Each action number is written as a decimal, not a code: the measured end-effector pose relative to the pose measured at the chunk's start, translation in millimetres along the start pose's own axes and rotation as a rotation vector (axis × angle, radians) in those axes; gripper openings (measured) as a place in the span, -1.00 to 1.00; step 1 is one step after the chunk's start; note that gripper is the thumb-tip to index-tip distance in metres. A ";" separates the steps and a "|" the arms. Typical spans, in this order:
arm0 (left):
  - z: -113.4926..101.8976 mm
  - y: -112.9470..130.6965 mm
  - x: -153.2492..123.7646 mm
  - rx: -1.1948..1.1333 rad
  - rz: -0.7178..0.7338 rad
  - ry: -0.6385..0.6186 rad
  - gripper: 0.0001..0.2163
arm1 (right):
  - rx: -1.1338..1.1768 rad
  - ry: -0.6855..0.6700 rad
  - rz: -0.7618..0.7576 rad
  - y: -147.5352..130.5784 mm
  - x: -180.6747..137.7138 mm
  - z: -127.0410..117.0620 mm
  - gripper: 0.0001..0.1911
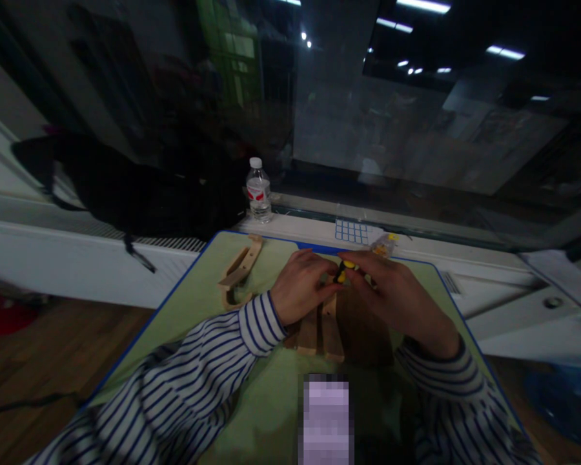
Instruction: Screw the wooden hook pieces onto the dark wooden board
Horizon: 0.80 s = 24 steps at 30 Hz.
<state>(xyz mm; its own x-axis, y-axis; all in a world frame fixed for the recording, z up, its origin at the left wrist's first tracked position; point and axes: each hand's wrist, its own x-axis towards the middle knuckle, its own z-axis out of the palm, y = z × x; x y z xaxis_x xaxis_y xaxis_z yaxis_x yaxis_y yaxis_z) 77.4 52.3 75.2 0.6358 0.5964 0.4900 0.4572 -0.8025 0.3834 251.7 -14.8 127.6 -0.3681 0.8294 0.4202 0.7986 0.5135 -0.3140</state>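
My right hand (399, 294) reaches in from the right, its thumb and fingers closed on a small yellow-and-black tool (340, 276) that looks like a stubby screwdriver. Facing it, my left hand (300, 284) has its thumb and fingers pinched together right beside the tool; whatever lies between them is hidden. Under both hands are light wooden pieces (332, 336), standing close together on the table, their upper ends covered by my fingers. A further wooden assembly (242, 265) with a curved part and holes in its bar lies left of my left hand.
The green table (266, 400) has a blue edge. Behind it, a water bottle (259, 194), a blue-gridded sheet (351, 230) and a small plastic bag (385, 244) rest along the windowsill. A black bag (174, 187) lies back left. A pixelated pale rectangle (326, 420) shows at the near edge.
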 end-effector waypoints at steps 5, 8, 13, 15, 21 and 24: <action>-1.5 1.8 0.0 0.012 -0.012 0.012 -0.83 | -0.034 0.013 -0.011 0.6 0.6 1.4 -0.65; -1.7 1.7 -0.2 0.031 -0.011 -0.009 -0.83 | -0.080 0.011 0.015 0.6 0.4 1.9 -0.67; -1.3 0.5 0.2 0.005 0.037 -0.060 -0.85 | -0.148 0.042 0.034 1.5 0.6 3.9 -0.68; -1.2 0.3 0.7 -0.011 0.046 -0.082 -0.85 | -0.162 0.048 0.041 2.2 0.9 4.8 -0.69; -1.9 0.9 0.8 -0.022 0.044 -0.080 -0.84 | -0.164 0.051 0.044 2.2 0.6 5.4 -0.68; -3.2 1.9 0.4 -0.020 -0.013 -0.046 -0.79 | -0.164 0.057 0.047 1.4 0.6 5.0 -0.68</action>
<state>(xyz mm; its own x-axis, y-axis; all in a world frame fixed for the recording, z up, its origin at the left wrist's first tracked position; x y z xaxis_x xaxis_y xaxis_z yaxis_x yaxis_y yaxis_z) 76.5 51.0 78.6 0.6581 0.6052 0.4480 0.4540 -0.7936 0.4051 250.2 -12.5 123.2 -0.3045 0.8356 0.4572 0.8830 0.4277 -0.1935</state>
